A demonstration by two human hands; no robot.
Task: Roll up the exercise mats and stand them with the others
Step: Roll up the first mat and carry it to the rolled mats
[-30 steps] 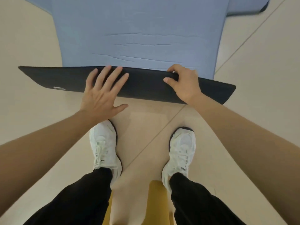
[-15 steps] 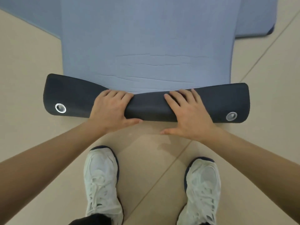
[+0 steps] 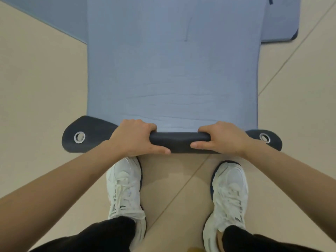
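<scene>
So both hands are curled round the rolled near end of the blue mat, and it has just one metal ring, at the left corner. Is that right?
Not quite. The head view shows two metal rings: the left ring and the right ring. The rest holds: the left hand and the right hand are both curled round the rolled near end of the blue mat.
</scene>
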